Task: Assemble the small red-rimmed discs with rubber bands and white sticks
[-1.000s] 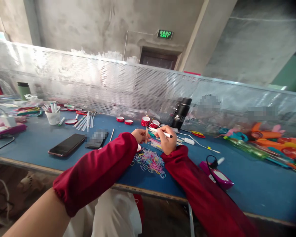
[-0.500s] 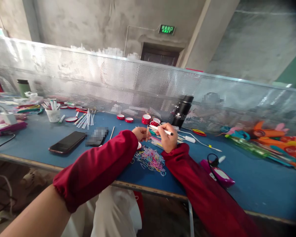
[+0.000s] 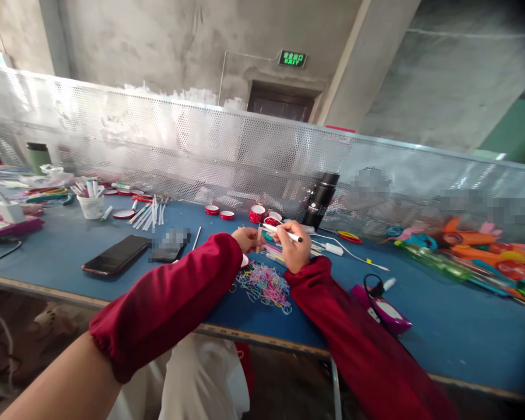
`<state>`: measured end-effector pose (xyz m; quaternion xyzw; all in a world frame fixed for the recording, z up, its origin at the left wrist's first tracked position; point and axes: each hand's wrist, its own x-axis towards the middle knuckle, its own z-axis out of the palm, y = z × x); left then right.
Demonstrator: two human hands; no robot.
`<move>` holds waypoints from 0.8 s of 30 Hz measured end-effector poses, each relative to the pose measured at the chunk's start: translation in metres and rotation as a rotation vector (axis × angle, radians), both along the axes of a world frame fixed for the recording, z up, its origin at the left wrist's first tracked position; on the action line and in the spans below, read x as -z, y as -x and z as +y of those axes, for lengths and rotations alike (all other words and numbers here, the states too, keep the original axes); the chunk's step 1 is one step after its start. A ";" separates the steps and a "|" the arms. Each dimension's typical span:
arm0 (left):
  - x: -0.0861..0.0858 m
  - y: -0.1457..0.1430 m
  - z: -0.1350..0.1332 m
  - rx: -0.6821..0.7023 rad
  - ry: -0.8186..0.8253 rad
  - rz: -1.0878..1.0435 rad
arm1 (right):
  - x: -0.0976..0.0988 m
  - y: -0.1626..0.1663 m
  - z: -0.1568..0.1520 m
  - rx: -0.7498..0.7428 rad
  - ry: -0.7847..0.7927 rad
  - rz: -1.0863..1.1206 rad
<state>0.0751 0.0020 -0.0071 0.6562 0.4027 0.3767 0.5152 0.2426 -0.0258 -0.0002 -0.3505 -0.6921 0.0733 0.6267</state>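
Observation:
Both my arms wear dark red sleeves and meet over the middle of the blue table (image 3: 441, 326). My right hand (image 3: 295, 248) is closed on a white pen with a dark tip (image 3: 284, 234), held level and pointing right. My left hand (image 3: 247, 238) pinches a short thin stick (image 3: 259, 239) upright, right beside the pen's left end. A heap of thin coloured rubber bands (image 3: 265, 283) lies on the table just below both hands. Several loose pens lie under the hands.
A black flask (image 3: 319, 201) and red tape rolls (image 3: 258, 213) stand behind the hands. A phone (image 3: 116, 255) lies at left, a white cup of pens (image 3: 91, 205) further left. A purple device with a cable (image 3: 382, 306) sits at right, colourful toys (image 3: 476, 254) beyond. A perforated metal screen (image 3: 201, 151) backs the table.
The hands keep their grips and stay together; only the camera view has shifted slightly.

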 end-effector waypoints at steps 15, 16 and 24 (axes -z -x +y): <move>-0.003 -0.001 0.000 0.002 0.029 -0.032 | -0.001 0.001 0.000 -0.008 0.002 -0.006; -0.003 -0.001 0.000 0.000 0.035 -0.030 | -0.001 0.001 0.000 -0.012 -0.006 0.007; -0.005 -0.001 -0.006 -0.019 0.015 -0.042 | 0.000 0.002 -0.002 -0.009 -0.003 -0.050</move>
